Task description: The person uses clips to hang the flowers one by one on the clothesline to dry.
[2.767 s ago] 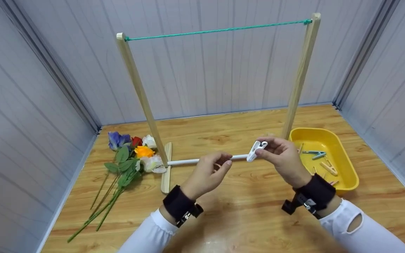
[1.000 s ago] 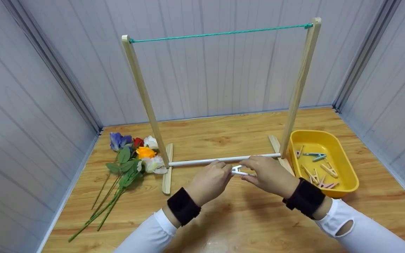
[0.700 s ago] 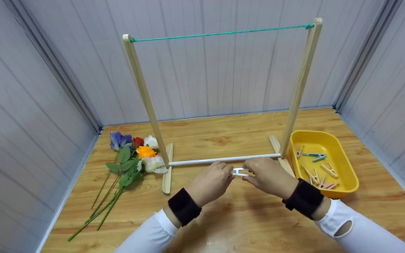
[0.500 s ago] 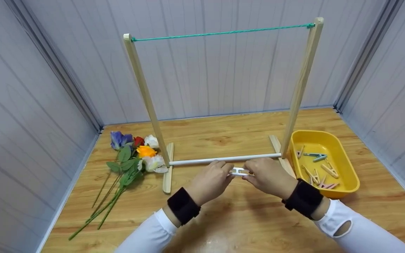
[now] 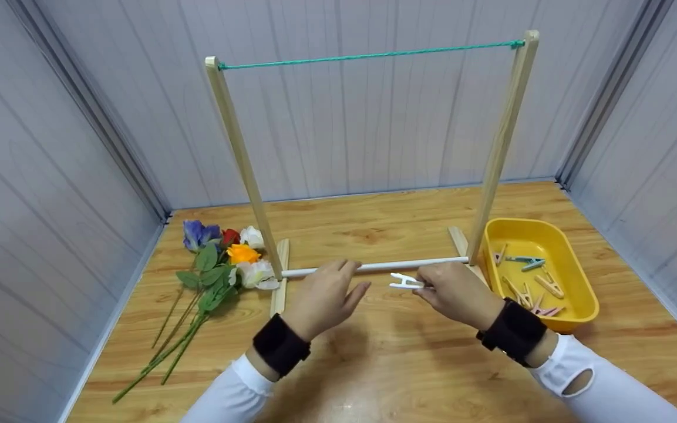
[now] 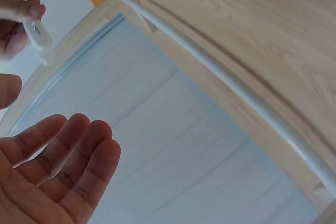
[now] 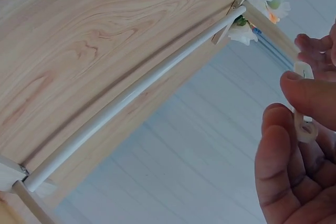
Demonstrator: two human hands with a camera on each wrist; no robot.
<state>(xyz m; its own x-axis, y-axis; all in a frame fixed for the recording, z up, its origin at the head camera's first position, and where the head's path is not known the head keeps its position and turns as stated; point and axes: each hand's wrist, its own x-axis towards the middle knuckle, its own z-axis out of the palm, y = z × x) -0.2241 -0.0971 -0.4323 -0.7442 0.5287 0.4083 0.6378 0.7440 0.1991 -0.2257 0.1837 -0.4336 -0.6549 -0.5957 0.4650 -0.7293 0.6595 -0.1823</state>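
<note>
— Over the wooden tabletop (image 5: 408, 364), just in front of the rack's white bottom rod (image 5: 373, 267), what is the right hand (image 5: 458, 294) doing?

— It pinches a small white plastic clothes peg (image 5: 406, 282) by one end, between thumb and fingers. The peg lies level above the table, with its forked end pointing toward the left hand (image 5: 320, 296).

— And that left hand?

— Its fingers are relaxed and nearly straight, holding nothing. It hovers near the rod, apart from the peg.

— Where does the rack stand?

— Two pale wooden posts (image 5: 238, 158) rise from flat feet, with a green cord (image 5: 367, 56) stretched between their tops. The rod joins them at the base.

— Anything to the sides?

— A yellow plastic tray (image 5: 573, 241) sits right of the rack, holding several pink pegs and a bluish one. A bunch of artificial flowers (image 5: 221, 255), purple, red, orange and white on green stems, lies at the left, its blooms touching the left post's foot.
</note>
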